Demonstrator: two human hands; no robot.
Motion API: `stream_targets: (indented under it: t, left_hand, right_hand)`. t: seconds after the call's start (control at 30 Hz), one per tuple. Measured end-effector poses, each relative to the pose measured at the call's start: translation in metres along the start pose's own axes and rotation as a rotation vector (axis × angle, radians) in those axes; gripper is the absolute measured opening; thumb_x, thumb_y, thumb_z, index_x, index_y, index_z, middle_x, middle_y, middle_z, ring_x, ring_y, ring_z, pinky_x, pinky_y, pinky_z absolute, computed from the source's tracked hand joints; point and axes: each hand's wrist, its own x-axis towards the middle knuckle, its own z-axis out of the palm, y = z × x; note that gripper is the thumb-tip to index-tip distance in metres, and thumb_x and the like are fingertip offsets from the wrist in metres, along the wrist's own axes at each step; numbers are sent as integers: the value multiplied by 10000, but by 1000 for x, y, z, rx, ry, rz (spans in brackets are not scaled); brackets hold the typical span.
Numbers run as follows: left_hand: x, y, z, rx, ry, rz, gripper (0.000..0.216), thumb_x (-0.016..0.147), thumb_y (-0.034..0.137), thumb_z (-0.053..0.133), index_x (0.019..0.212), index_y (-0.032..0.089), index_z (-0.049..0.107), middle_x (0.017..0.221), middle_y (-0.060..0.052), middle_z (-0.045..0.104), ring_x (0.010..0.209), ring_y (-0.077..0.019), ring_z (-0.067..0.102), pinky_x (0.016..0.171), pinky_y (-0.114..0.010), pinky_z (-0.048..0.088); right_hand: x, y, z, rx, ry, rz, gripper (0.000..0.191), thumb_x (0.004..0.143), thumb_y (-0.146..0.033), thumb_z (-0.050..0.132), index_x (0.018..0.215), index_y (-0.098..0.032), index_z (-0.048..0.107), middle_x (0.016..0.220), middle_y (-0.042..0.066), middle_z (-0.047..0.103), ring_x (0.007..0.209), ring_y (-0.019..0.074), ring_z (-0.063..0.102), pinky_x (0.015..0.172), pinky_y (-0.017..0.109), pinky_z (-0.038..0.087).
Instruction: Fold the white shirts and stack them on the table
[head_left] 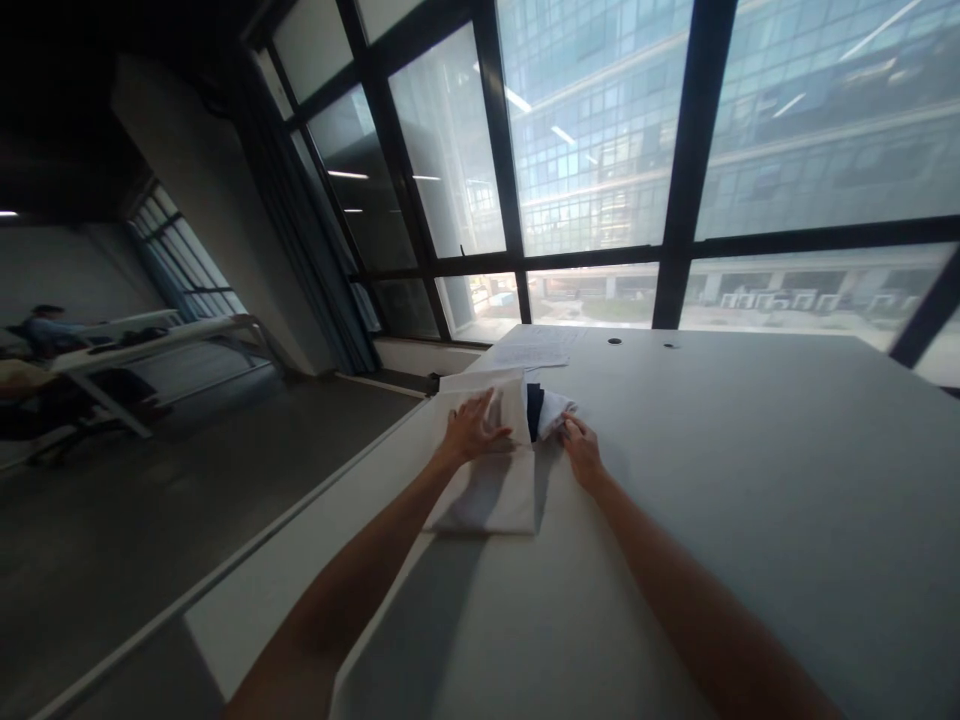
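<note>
A white folded cloth, looking like a garment, lies on the white table near its left side. My left hand rests on its upper layer with the fingers spread. At the right edge of the fold, a dark navy piece shows between the layers. Just beyond it a bunched white end of fabric sticks out to the right. The fingertips of my right hand are pinched on that end. Exactly how the layers join under my left hand is hidden.
Printed sheets of paper lie behind the cloth on the white table. Two small round holes mark its far part. Tall windows stand behind. Across the floor at left, a person sits by another table.
</note>
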Motion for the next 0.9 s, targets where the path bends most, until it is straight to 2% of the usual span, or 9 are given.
stream_targets:
  t: [0.2,0.3,0.37,0.5,0.57,0.67,0.73,0.83,0.9]
  left_hand:
    - [-14,-36,-36,-187,-355,97,216,880,310,636,1012,179,746,987,-102,743,960,-289,682,926,-412,506]
    - [-40,-50,-60,-530,-656,163,237,837,397,692,962,207,755,931,-35,744,860,-251,689,815,-353,546]
    - [-65,-42,-66,-705,-716,176,275,859,445,684,998,216,746,966,-25,734,885,-242,681,828,-348,547]
    - [-114,23,-36,-758,-633,337,276,923,474,647,995,225,742,1062,-62,690,988,-229,647,905,-349,515]
    - [-127,72,-10,-645,-469,315,294,871,487,722,1042,248,744,1053,-71,670,995,-245,627,919,-373,503]
    - [-125,142,22,-579,-274,333,474,845,440,773,1289,315,664,1187,-91,655,1138,-284,591,1028,-431,453]
    - [-108,170,27,-614,-229,474,448,856,461,765,1273,326,671,1187,-86,670,1149,-274,602,1047,-426,441]
    - [-59,165,18,-597,-104,528,207,965,407,627,1097,281,727,1102,-71,718,1083,-228,644,1042,-395,440]
    - [-17,135,9,-453,98,310,265,988,355,572,1191,233,689,1230,-119,687,1218,-267,586,1094,-446,397]
  right_hand:
    - [-4,0,-2,-13,1,-2,373,714,-385,667,1016,-179,742,1062,60,742,972,183,680,837,296,555]
    - [-3,1,-1,-28,-9,-5,378,720,-388,658,1024,-182,747,1058,53,742,966,180,680,832,288,552]
    - [-3,1,1,-21,-11,-10,376,716,-387,667,1023,-186,750,1064,51,740,971,179,678,839,285,549]
    - [-8,-9,1,-39,-84,70,326,746,-389,693,1015,-209,734,1061,51,733,1005,181,672,868,296,555]
    - [-12,-24,-8,-93,-160,150,299,757,-397,722,995,-217,736,1037,59,731,977,192,677,841,318,575]
    - [-14,-63,-32,-240,-256,207,311,699,-383,819,959,-221,764,1064,80,736,961,237,681,795,384,594]
    - [-16,-98,-50,-431,-364,156,340,672,-384,854,967,-233,781,1121,84,742,1032,276,668,852,453,580]
    - [-27,-144,-73,-690,-506,-53,360,691,-431,834,987,-229,801,1116,99,758,1071,317,654,1004,558,498]
    - [-46,-159,-83,-835,-576,-154,382,752,-471,779,1057,-241,800,1180,110,743,1134,333,635,1091,568,425]
